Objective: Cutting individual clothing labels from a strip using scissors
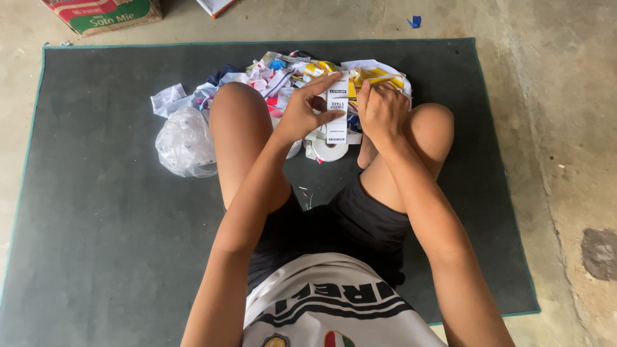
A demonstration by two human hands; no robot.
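I sit cross-legged on a dark grey mat [96,212]. My left hand [302,112] pinches a white printed label strip [338,106] between thumb and fingers, holding it upright. My right hand [382,112] is curled with its fingers at the strip's right edge. Below the strip lies a white roll of labels [331,149] near my feet. Behind my hands spreads a pile of colourful paper pieces [283,74] in white, yellow, red and blue.
A crumpled clear plastic bag [185,141] lies left of my left knee. A cardboard box [103,13] stands at the top left off the mat, on bare concrete floor [565,128]. A small blue scrap [414,22] lies beyond the mat.
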